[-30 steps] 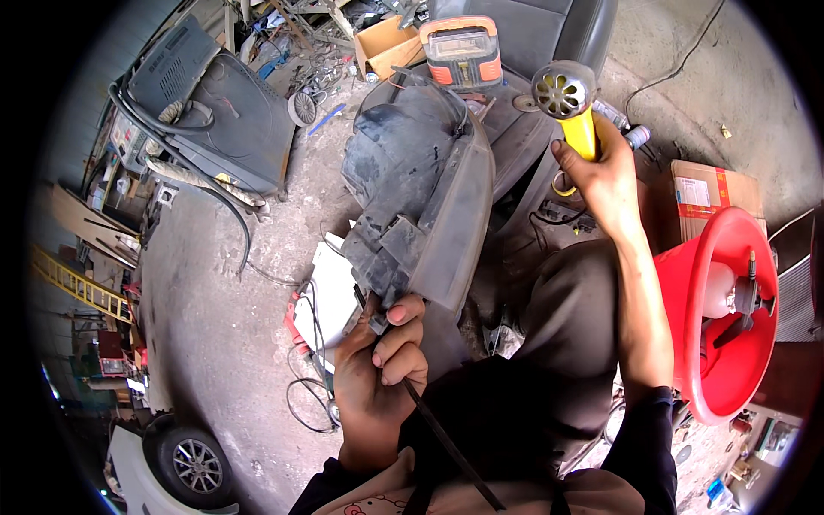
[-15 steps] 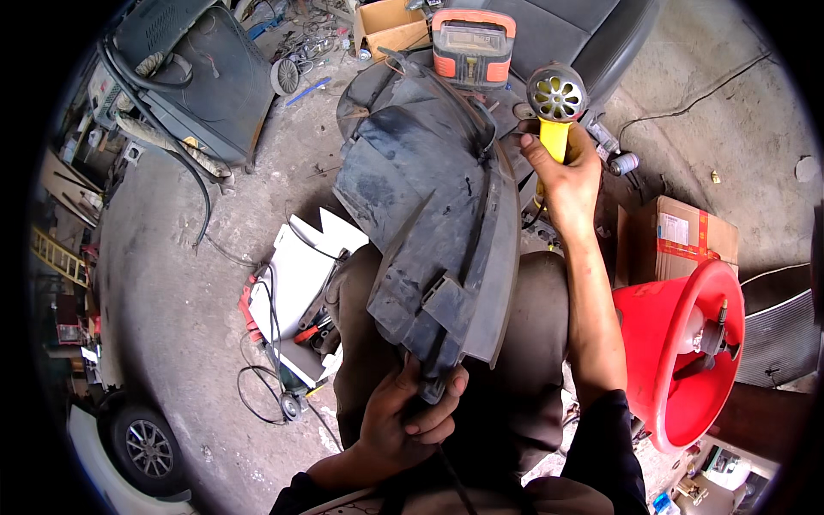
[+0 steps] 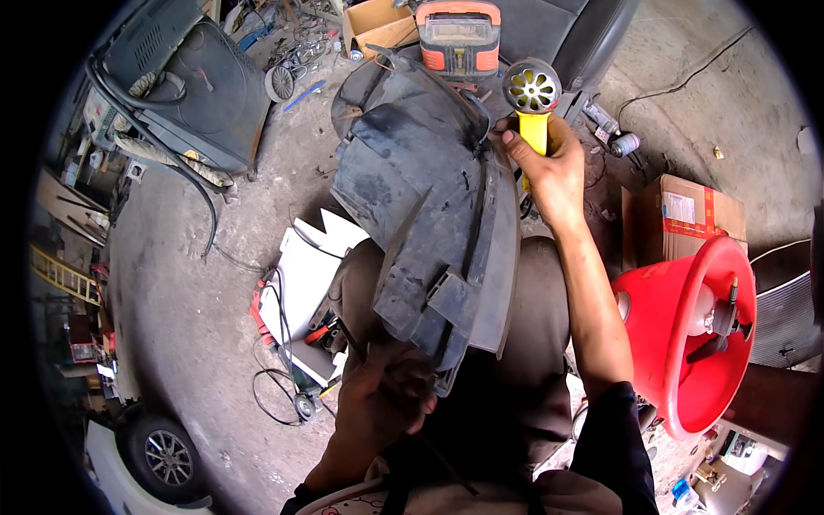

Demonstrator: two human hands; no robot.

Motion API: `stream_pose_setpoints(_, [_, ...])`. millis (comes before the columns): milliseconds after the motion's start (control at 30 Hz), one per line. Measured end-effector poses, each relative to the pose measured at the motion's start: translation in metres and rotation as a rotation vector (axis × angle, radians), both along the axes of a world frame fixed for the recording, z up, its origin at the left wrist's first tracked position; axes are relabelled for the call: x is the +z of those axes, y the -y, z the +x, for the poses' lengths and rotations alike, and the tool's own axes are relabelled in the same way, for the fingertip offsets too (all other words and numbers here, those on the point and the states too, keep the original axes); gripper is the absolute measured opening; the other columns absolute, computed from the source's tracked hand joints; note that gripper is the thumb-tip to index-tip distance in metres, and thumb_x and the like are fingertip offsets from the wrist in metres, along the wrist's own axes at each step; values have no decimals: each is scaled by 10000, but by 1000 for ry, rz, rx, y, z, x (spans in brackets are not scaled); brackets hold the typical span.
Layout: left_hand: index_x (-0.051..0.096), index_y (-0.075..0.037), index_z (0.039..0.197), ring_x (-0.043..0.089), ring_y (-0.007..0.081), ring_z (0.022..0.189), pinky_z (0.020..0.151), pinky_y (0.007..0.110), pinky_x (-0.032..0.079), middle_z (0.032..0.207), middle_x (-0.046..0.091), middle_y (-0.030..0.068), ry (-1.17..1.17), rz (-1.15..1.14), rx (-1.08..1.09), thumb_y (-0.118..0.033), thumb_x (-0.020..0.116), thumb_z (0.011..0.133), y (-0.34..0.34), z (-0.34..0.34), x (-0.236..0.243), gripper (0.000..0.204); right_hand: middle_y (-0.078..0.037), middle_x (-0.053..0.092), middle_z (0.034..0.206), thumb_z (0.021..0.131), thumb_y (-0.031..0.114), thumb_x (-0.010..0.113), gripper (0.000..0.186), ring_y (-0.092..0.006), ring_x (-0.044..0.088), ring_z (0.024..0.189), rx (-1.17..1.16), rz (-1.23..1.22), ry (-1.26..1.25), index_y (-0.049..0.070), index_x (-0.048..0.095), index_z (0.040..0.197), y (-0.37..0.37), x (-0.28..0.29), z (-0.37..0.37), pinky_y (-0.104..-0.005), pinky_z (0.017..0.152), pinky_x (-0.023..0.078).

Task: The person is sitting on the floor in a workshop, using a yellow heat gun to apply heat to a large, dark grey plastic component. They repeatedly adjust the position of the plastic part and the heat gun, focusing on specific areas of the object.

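Across my knees lies a dusty black plastic car part, shaped like a headlight housing, its narrow end toward me. My right hand is closed around the yellow handle of a heat gun, holding it upright beside the part's far right edge. The gun's round silver vented end faces up. My left hand is curled in shadow just left of the part's near end. A thin dark rod appears to run through its fingers; whether they also touch the part I cannot tell.
A red bucket with a spray gun inside stands at my right, before a cardboard box. Left of my knees is a white tool box with cords. An orange-and-grey charger, a black seat and a grey machine stand beyond.
My left hand has left its grip on the part's near end and shifted left, now curled with the rod slanting through it. The heat gun stays in my right hand, the view slightly shifted.
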State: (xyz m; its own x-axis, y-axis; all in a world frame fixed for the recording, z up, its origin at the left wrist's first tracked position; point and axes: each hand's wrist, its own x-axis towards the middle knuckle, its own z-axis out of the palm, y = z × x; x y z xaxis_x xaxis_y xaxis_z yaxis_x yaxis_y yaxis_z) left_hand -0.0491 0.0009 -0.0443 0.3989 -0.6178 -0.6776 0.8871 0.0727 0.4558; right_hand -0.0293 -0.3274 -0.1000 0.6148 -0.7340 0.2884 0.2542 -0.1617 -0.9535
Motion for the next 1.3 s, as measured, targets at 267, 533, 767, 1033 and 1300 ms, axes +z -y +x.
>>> stream_pose_setpoints(267, [589,11,1133,434,81,475,352,187,213,761,595,107,911,-190,153,-310,431,1093,-23,109,37,360,-44,669,922,860,84,770,313,-107,590,818,-10,-34,-1,-53,619,1097,1,-1,0,-282,734,487])
stream_pose_setpoints(533, [729,-34,1105,651,323,974,857,398,503,1043,721,166,2076,338,-341,-202,676,960,142,151,14,228,-83,678,931,845,115,764,302,-148,617,846,53,43,78,-33,620,1067,-3,-7,2,-320,773,507])
stream_pose_setpoints(767, [733,-2,1107,685,241,945,882,320,511,1037,744,147,2078,519,-482,-96,739,907,166,136,24,221,-82,685,1054,904,45,715,329,-132,668,972,83,6,11,-62,577,1183,-2,-6,-4,-282,880,519])
stream_pose_setpoints(1033, [724,-29,1108,702,257,909,846,341,531,997,736,136,2060,360,-408,-86,766,874,161,155,7,244,-87,673,1055,910,24,689,305,-141,680,974,159,127,164,-66,573,1178,-2,-21,7,-289,886,539])
stream_pose_setpoints(1300, [683,-64,1226,703,317,1079,923,384,540,1162,720,159,2317,298,-785,2,734,845,185,145,38,390,-162,684,977,834,143,743,366,-260,678,924,-96,60,232,-36,591,1114,-6,-25,11,-366,825,524])
